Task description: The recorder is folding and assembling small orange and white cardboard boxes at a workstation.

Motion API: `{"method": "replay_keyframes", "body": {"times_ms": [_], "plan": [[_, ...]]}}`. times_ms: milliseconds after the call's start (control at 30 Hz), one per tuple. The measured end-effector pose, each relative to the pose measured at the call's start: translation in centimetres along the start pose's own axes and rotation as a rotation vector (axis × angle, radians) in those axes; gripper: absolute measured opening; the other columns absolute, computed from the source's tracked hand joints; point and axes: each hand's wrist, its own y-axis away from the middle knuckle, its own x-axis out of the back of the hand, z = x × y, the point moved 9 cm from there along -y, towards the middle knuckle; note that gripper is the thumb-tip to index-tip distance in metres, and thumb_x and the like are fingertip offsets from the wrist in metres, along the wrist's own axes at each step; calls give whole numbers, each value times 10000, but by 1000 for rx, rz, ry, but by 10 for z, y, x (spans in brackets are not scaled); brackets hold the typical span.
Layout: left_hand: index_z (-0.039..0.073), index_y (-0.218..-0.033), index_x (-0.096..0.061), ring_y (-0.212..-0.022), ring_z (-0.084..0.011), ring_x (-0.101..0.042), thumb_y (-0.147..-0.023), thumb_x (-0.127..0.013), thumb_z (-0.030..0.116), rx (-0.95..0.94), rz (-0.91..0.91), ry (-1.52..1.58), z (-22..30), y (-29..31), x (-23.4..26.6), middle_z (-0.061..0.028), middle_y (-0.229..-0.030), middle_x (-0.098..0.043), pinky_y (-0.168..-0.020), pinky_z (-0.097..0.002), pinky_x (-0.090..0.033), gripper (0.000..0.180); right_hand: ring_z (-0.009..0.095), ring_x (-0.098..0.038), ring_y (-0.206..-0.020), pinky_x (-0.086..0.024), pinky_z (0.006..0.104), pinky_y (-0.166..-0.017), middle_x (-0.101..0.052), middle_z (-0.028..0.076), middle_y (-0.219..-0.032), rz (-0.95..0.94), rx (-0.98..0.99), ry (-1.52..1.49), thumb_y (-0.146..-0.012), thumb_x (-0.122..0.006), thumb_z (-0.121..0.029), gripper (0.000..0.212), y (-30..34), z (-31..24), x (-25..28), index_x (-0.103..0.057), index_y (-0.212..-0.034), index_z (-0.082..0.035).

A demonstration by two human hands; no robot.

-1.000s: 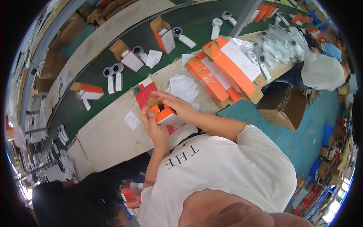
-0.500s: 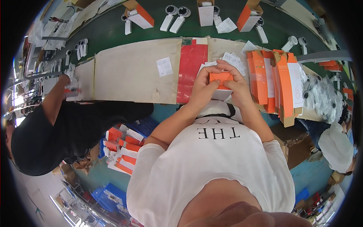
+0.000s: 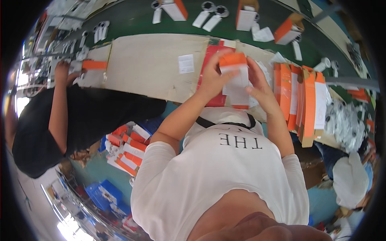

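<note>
A white carton with an orange top [image 3: 240,82] stands tall between my hands, over the near edge of the bench. My left hand [image 3: 215,76] is closed on the carton's left side, its thumb across the front face and its upper fingers blurred. Along the right side curves my right hand [image 3: 260,84], fingers and thumb spread apart; contact with the carton is hard to make out. Behind it lie white paper sheets [image 3: 262,68], partly hidden. Flattened orange and white cartons [image 3: 295,98] stand in a row to the right of my right hand.
A single printed sheet [image 3: 185,64] lies on the pale bench top [image 3: 148,66]. Beyond, the green conveyor [image 3: 132,25] carries open cartons and white handheld devices [image 3: 215,18]. Plastic-wrapped devices [image 3: 341,120] are heaped at right. A co-worker in black [image 3: 100,116] handles items at left.
My hands have moved from the carton's orange top to its sides, and its white front now shows. My right hand has spread. The view has shifted; the co-worker's hands have moved.
</note>
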Motion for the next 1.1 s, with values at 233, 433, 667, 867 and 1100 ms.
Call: {"method": "replay_keyframes", "body": {"times_ms": [233,433,667,867,1100], "plan": [[8,-1266,-392,-1272,-322,-276,-832,-522,115,-256,60,-584,-14,-1,38,-190,-1337,-341,-1043,-381,-214,466,196,-519,-1064,-421,318,-893,-510,134,-1189,180,-536,-236,-789,-628,-249,658,20,70,22,-321,-1319,-9],[115,-1189,-468,-1170,-291,-404,-665,-597,82,-481,-424,-1145,-16,54,-11,-104,-1223,-448,-995,-516,-233,540,204,-618,-813,-532,326,-676,-595,148,-989,-2,-989,-545,-817,-608,-291,436,47,107,-16,-502,-1094,29],[20,-1093,-471,-975,-309,-544,-599,-780,274,166,81,-766,-50,69,82,-161,-990,-561,-884,-398,-403,635,194,-564,-972,-413,279,-864,-598,127,-1057,-38,-305,530,-866,-523,-285,371,-51,157,45,-554,-1072,21],[3,-1114,-445,-931,-277,-597,-597,-786,237,382,334,-694,-64,120,135,-168,-1013,-587,-793,-352,-469,661,355,-375,-1194,-296,399,-1012,-429,224,-1253,765,6,1204,-744,-580,-108,481,-116,147,192,-462,-1203,-25],[10,-1133,-440,-955,-275,-585,-605,-783,222,390,298,-729,-59,99,119,-165,-1040,-574,-805,-353,-463,665,361,-518,-999,-409,400,-881,-598,199,-946,903,-328,1085,-796,-475,-118,255,-116,189,281,-609,-1000,-46]]}}
